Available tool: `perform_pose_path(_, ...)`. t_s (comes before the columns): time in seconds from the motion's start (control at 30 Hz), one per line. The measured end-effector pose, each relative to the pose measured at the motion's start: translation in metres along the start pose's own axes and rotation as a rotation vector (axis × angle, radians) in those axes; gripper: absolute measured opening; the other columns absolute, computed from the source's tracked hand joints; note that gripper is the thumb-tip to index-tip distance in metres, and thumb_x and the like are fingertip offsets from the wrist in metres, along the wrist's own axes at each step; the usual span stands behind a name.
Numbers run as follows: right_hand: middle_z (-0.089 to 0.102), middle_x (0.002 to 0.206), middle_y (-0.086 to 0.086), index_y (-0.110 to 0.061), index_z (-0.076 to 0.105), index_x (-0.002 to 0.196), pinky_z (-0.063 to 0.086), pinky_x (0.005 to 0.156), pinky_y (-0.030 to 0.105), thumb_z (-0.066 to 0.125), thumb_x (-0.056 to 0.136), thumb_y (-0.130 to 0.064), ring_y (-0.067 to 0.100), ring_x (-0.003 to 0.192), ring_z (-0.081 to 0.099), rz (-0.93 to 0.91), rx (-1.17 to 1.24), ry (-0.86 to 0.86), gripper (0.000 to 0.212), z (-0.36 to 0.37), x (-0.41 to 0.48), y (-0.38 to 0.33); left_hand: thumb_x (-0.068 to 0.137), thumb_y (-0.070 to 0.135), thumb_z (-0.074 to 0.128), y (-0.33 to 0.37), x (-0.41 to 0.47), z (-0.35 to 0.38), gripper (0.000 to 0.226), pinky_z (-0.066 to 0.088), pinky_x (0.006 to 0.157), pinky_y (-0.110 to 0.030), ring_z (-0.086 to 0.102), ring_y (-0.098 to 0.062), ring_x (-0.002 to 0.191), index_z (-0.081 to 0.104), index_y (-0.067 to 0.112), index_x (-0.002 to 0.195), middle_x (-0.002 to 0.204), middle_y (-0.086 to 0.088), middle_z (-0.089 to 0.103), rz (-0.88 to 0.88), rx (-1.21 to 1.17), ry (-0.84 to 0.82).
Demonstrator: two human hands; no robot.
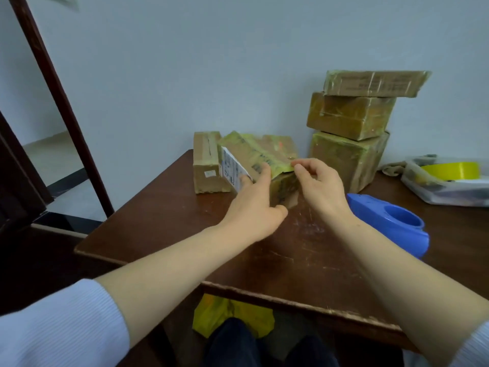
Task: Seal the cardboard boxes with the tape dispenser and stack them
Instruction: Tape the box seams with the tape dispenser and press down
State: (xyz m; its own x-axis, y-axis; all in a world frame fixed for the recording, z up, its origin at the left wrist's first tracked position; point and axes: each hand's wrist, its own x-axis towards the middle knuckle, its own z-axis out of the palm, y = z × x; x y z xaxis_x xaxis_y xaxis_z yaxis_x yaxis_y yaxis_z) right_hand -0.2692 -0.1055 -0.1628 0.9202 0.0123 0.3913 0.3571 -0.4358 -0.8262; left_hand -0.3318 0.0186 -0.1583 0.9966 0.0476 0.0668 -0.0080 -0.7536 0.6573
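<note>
- Pale wall (238,49) backed the scene, and a dark door frame (60,102) slanted down the far left.
- Beside it, a scratched brown table (172,221) carried everything.
- Near the table's back edge a small box (206,162) stood on end, its seam taped.
- Just to its right a tilted box (264,152), wrapped in yellow-green tape, was propped at an angle, with a white label (232,168) on its left face.
- The left hand (254,205) grasped that box, fingers laid over the label side and thumb at the near lower corner.
- The right hand (320,186) pinched the near edge of the box's top between thumb and forefinger.
- Further right a stack of three boxes (349,116) stood by the wall, all taped, the top one overhanging.
- In front of the stack a blue tape dispenser (391,223) lay on the table, apart from both hands.
- At the far right a clear tray (449,192) held a yellow tape roll (452,169).
</note>
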Motion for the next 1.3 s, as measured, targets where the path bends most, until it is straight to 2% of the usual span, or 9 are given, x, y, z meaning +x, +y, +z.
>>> perform_pose_path(0.3, 0.063, 0.107, -0.007, -0.021, 0.065, 0.109, 0.041, 0.077, 0.022, 0.047, 0.097, -0.029, 0.007, 0.095, 0.054, 0.149, -0.081, -0.132, 0.023, -0.016, -0.032, 0.054, 0.089, 0.028, 0.058, -0.005, -0.031, 0.052, 0.094, 0.042, 0.101, -0.038, 0.042, -0.033, 0.130, -0.013, 0.026, 0.150, 0.158, -0.017, 0.001, -0.099, -0.022, -0.270)
perform_pose_path(0.4, 0.060, 0.123, -0.003, -0.026, 0.062, 0.118, 0.043, 0.088, 0.026, 0.049, 0.094, -0.041, 0.011, 0.110, 0.053, 0.149, -0.110, -0.153, 0.031, -0.019, -0.029, 0.062, 0.089, 0.025, 0.056, -0.008, -0.025, 0.041, 0.074, 0.045, 0.095, -0.034, 0.051, -0.024, 0.119, 0.014, 0.021, 0.150, 0.144, -0.005, 0.041, -0.010, 0.089, -0.142)
perform_pose_path(0.57, 0.032, 0.145, -0.003, -0.036, 0.044, 0.137, 0.032, 0.106, 0.031, 0.064, 0.058, -0.073, 0.012, 0.134, 0.030, 0.023, -0.247, -0.403, 0.089, -0.019, -0.031, 0.051, 0.093, 0.021, 0.048, -0.034, 0.018, 0.007, 0.044, 0.039, 0.097, -0.036, 0.046, -0.024, 0.122, 0.045, 0.021, 0.136, 0.139, -0.008, 0.040, -0.025, 0.152, 0.182)
perform_pose_path(0.73, 0.036, 0.143, -0.003, -0.033, 0.040, 0.139, 0.031, 0.109, 0.031, 0.077, 0.072, -0.036, 0.015, 0.134, 0.032, 0.022, -0.332, -0.511, 0.076, -0.028, -0.015, 0.059, 0.098, 0.046, 0.037, -0.053, 0.048, 0.000, 0.052, 0.007, 0.117, -0.047, -0.003, -0.023, 0.147, 0.028, 0.034, 0.148, 0.160, -0.004, 0.007, 0.064, 0.309, 0.035)
perform_pose_path(0.87, 0.031, 0.151, -0.007, -0.031, 0.035, 0.143, 0.013, 0.117, 0.037, 0.070, 0.081, -0.026, 0.014, 0.145, 0.008, 0.035, -0.334, -0.585, 0.073, -0.053, -0.007, 0.062, 0.087, 0.071, 0.019, -0.054, 0.048, 0.012, 0.067, -0.006, 0.117, -0.045, -0.005, -0.020, 0.147, 0.014, 0.043, 0.148, 0.160, -0.003, 0.002, 0.196, 0.489, -0.119)
perform_pose_path(0.97, 0.039, 0.144, -0.007, -0.026, 0.043, 0.140, 0.022, 0.106, 0.021, 0.061, 0.088, -0.025, 0.006, 0.134, 0.028, 0.046, -0.244, -0.327, 0.055, -0.076, -0.003, 0.065, 0.074, 0.080, 0.008, -0.052, 0.050, 0.017, 0.086, -0.011, 0.117, -0.046, -0.009, -0.019, 0.147, 0.012, 0.040, 0.149, 0.160, -0.003, 0.005, 0.236, 0.594, -0.086)
perform_pose_path(1.07, 0.045, 0.140, 0.007, -0.015, 0.046, 0.136, 0.036, 0.100, 0.036, 0.059, 0.087, -0.028, 0.023, 0.129, 0.041, 0.128, -0.538, -0.007, 0.052, -0.097, 0.003, 0.080, 0.079, 0.074, 0.004, -0.046, 0.055, 0.021, 0.084, -0.015, 0.116, -0.044, -0.015, -0.014, 0.146, 0.013, 0.032, 0.151, 0.160, 0.000, 0.000, 0.321, 0.648, -0.045)
perform_pose_path(1.17, 0.046, 0.129, 0.017, -0.004, 0.046, 0.129, 0.040, 0.092, 0.043, 0.061, 0.084, -0.050, 0.034, 0.121, 0.043, 0.292, -0.889, -0.059, 0.066, -0.109, 0.006, 0.096, 0.085, 0.067, 0.003, -0.039, 0.061, 0.029, 0.075, -0.016, 0.116, -0.043, -0.011, -0.012, 0.146, 0.009, 0.033, 0.151, 0.160, 0.002, 0.000, 0.362, 0.650, -0.092)
perform_pose_path(1.3, 0.055, 0.083, 0.003, -0.010, 0.052, 0.099, 0.041, 0.079, 0.035, 0.058, 0.080, -0.064, 0.023, 0.084, 0.054, 0.348, -1.085, -0.257, 0.058, -0.111, 0.006, 0.112, 0.093, 0.061, 0.008, -0.040, 0.066, 0.037, 0.065, -0.010, 0.117, -0.043, -0.004, -0.013, 0.147, 0.004, 0.033, 0.151, 0.160, 0.001, 0.002, 0.335, 0.674, -0.169)
